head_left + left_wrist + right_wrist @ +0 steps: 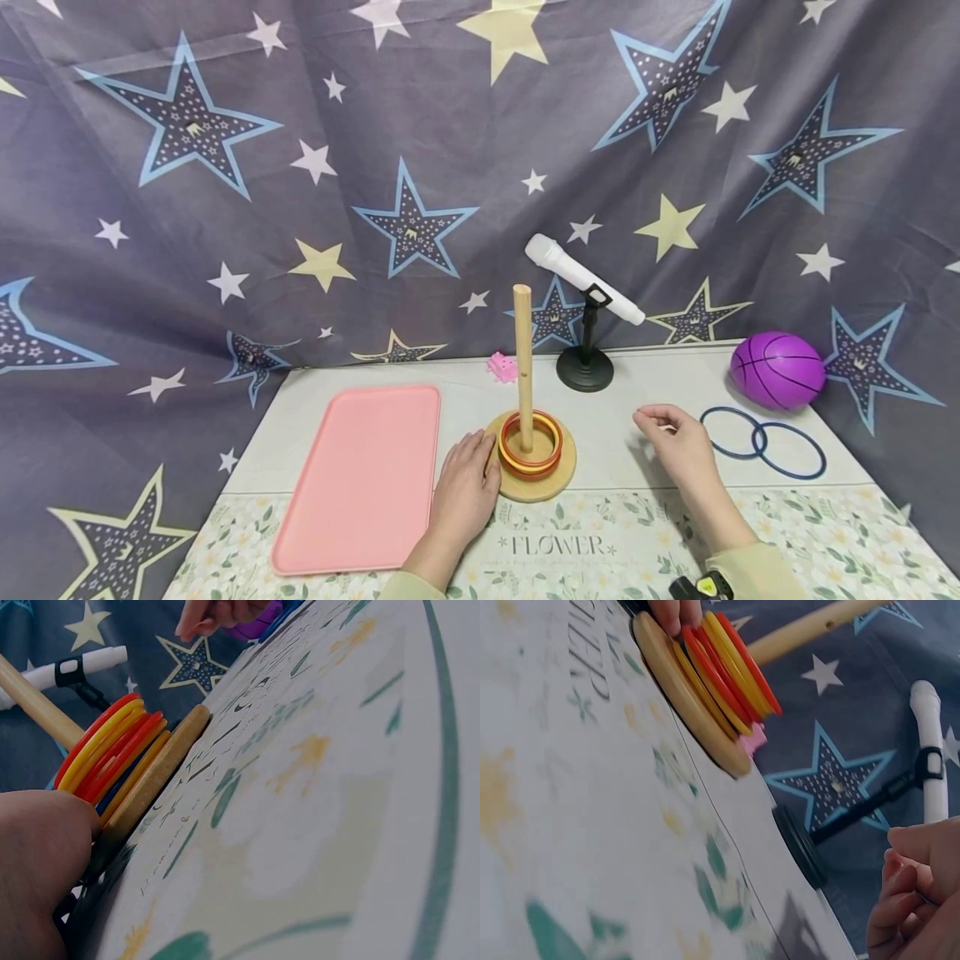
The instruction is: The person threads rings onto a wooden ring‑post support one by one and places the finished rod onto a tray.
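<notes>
A wooden ring-toss stand [524,367] stands upright on a round wooden base [537,492]. Several red and yellow rings [531,469] lie stacked around its peg, with a bit of blue showing low in the stack [118,786] in the left wrist view. My left hand [467,483] rests along the left side of the base, fingers fairly straight, fingertips by the base and lower rings. In the air right of the stand hovers my right hand [678,442], loosely curled, thumb near the index finger, holding nothing. Two overlapping blue rings [793,450] lie just right of it.
A pink tray [360,483] lies to the left. Behind the stand are a small pink object [502,367] and a white microphone [585,279] on a black stand [585,369]. At the back right sits a purple ball [777,371], close to the star-patterned cloth [450,125].
</notes>
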`<state>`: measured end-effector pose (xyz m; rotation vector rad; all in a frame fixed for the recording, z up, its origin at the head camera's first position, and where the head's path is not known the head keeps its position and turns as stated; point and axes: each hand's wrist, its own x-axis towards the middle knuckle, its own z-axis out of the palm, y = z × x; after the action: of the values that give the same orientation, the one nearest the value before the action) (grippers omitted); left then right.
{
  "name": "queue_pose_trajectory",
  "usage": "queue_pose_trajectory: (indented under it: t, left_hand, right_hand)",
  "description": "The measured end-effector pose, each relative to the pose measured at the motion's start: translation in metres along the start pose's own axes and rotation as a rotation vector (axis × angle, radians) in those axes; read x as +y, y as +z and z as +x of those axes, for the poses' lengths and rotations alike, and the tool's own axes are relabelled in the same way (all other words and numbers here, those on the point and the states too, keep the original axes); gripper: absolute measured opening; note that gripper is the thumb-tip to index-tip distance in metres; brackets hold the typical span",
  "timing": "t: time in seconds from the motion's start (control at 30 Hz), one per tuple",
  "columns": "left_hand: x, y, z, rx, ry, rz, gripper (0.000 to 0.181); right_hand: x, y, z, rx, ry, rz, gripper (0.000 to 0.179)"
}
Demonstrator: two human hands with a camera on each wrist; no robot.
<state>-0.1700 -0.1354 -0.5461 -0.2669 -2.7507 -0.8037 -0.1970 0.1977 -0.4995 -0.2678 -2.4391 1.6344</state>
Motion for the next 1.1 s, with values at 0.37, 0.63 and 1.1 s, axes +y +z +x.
queue_pose_trajectory:
  t: [0.37,0.63,1.1]
  left_hand:
    - [0.0,0.0,0.0,0.007,0.006,0.007,0.047]
    - [-0.001,0.002,0.001,-0.003,0.004,0.016,0.048]
    - [-0.001,0.002,0.001,-0.01,0.004,0.019,0.048]
  right_hand:
    - [0.016,-0.035,0.004,0.081,0.075,-0.019,0.041]
    - [0.03,-0.062,0.009,0.169,0.129,0.005,0.04]
    - [0.054,-0.102,0.012,0.295,0.233,0.034,0.032]
